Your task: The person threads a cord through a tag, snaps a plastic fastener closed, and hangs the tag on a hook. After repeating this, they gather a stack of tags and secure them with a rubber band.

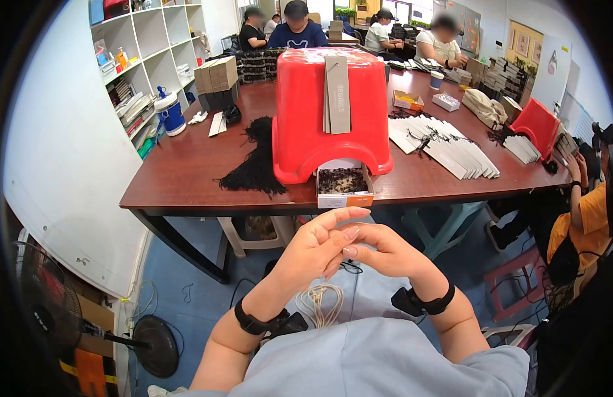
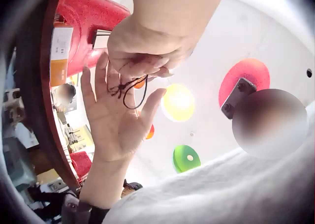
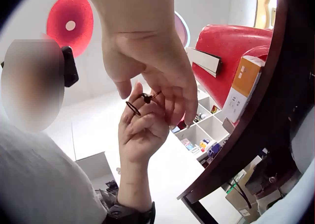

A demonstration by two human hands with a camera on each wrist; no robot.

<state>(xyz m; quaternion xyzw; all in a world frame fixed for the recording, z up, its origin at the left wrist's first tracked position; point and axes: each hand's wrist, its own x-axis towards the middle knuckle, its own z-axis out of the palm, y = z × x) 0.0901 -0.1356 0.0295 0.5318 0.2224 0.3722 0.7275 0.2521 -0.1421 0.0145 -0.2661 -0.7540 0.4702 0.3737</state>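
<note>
Both hands meet in front of the table edge. In the head view, the left hand (image 1: 313, 250) has its index finger extended and its thumb against the fingertips of the right hand (image 1: 388, 250). A thin knotted black cord (image 2: 134, 97) with a small loop lies between the hands in the left wrist view. The left hand (image 3: 142, 138) pinches this cord (image 3: 133, 108) with bent fingers. The right hand (image 2: 113, 125) has its palm turned up and fingers loosely extended, with the cord against them. In the head view the cord is hidden by the fingers.
An upturned red stool (image 1: 296, 112) carries grey tags (image 1: 338, 96); a box of small black pieces (image 1: 345, 198) sits under its arch. Black cords (image 1: 257, 162) lie left, fanned tags (image 1: 445, 145) right. Several people sit around. A fan (image 1: 154, 344) stands at lower left.
</note>
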